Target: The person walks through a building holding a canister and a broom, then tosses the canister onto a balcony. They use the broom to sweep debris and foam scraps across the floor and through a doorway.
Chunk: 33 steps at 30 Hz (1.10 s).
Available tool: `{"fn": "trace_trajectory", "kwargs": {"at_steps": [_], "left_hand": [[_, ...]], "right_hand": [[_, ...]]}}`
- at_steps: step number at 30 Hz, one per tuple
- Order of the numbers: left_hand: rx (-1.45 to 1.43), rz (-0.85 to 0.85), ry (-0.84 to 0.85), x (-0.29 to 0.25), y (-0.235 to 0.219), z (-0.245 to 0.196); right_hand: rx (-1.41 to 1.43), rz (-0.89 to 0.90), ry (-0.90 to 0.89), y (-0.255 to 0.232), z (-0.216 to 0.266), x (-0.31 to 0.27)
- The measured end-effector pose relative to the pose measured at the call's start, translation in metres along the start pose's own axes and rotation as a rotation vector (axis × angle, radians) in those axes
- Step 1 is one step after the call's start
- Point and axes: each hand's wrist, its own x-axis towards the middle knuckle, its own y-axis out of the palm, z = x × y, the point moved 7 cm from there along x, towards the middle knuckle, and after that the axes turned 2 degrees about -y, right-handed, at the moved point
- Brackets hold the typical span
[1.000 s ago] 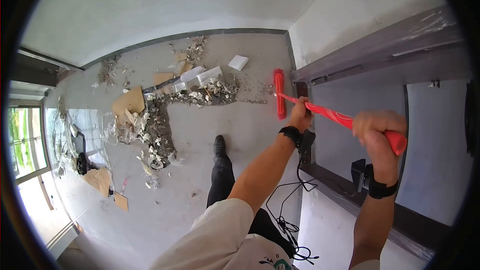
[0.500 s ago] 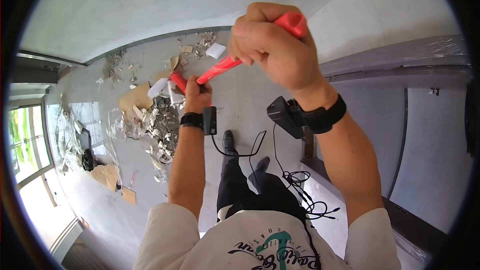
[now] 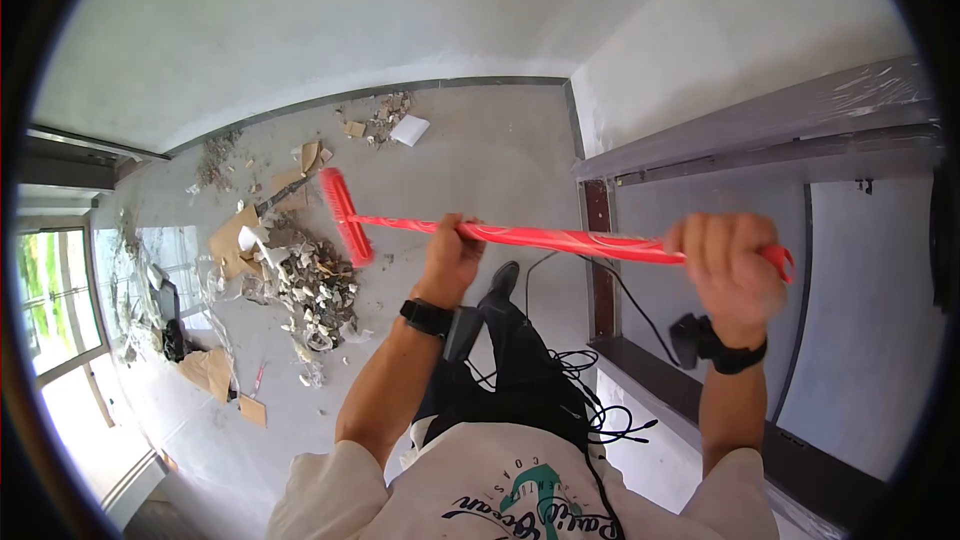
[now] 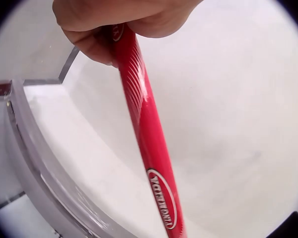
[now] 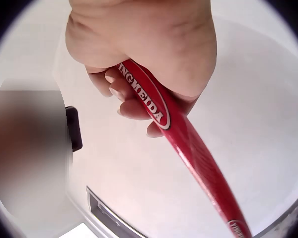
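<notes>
A red broom with a patterned handle (image 3: 580, 243) lies across the head view, its bristled head (image 3: 346, 218) at the left, beside the rubble pile. My left hand (image 3: 452, 258) grips the handle partway along, nearer the broom head. Close to the handle's far end, my right hand (image 3: 730, 270) holds it with curled fingers. In the left wrist view the red handle (image 4: 149, 124) runs down from my left hand (image 4: 124, 22). The right wrist view has my right hand (image 5: 144, 54) wrapped round the handle (image 5: 198, 158).
Rubble (image 3: 318, 285) with cardboard (image 3: 236, 242) and plastic lies on the grey floor (image 3: 480, 150). A white block (image 3: 409, 130) is near the back wall. Grey wrapped frames (image 3: 760, 155) stand at the right. Black cables (image 3: 610, 420) hang by my legs.
The broom head swung left from the right-hand frames to the rubble, and now shows right of it. My right hand rose toward the middle, then moved back right and lower. Both hands kept hold.
</notes>
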Motion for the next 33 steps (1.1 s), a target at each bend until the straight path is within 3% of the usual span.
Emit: {"fn": "trace_trajectory", "kwargs": {"at_steps": [2,3,4,7,12,13,14,16,17,19,20,22,26,30,33], "left_hand": [[0.156,0.102,-0.144,-0.014,0.046,0.061],[0.224,0.159,-0.240,-0.026,0.076,0.091],[0.298,0.213,-0.346,-0.034,0.103,0.123],[0.298,0.329,-0.493,-0.027,0.162,0.202],[0.221,0.380,-0.545,0.014,0.242,0.257],[0.176,0.390,-0.540,0.028,0.257,0.260],[0.169,0.391,-0.542,0.042,0.270,0.262],[0.064,0.471,-0.482,0.085,0.292,0.254],[0.004,0.443,-0.452,0.116,0.294,0.242],[-0.101,0.392,-0.411,0.179,0.290,0.221],[-0.143,0.366,-0.394,0.205,0.283,0.207],[-0.062,0.204,-0.399,0.246,0.221,0.139],[-0.064,0.255,-0.427,0.204,0.212,0.073],[0.130,0.258,-0.433,0.151,0.248,0.037],[0.141,0.335,-0.549,0.138,0.280,0.033]], "right_hand": [[-0.029,0.030,0.008,-0.036,0.058,-0.008],[-0.086,-0.045,-0.086,-0.061,0.089,-0.017],[-0.115,-0.001,-0.128,-0.080,0.118,-0.020],[-0.176,0.019,-0.158,-0.107,0.176,-0.020],[-0.469,-0.040,-0.139,-0.133,0.194,0.013],[-0.475,-0.242,-0.168,-0.138,0.190,0.028],[-0.470,-0.242,-0.157,-0.142,0.175,0.047],[-0.462,-0.243,-0.136,-0.149,0.144,0.083],[-0.426,-0.045,-0.078,-0.133,0.105,0.111],[-0.563,-0.095,-0.075,-0.119,0.017,0.144],[-0.661,-0.003,-0.007,-0.105,-0.020,0.154],[-0.757,0.089,0.068,-0.088,-0.054,0.179],[-0.460,-0.007,0.035,-0.052,-0.044,0.223],[-0.578,-0.104,0.008,-0.045,-0.001,0.246],[-0.654,-0.013,0.010,-0.019,0.022,0.260]]}}
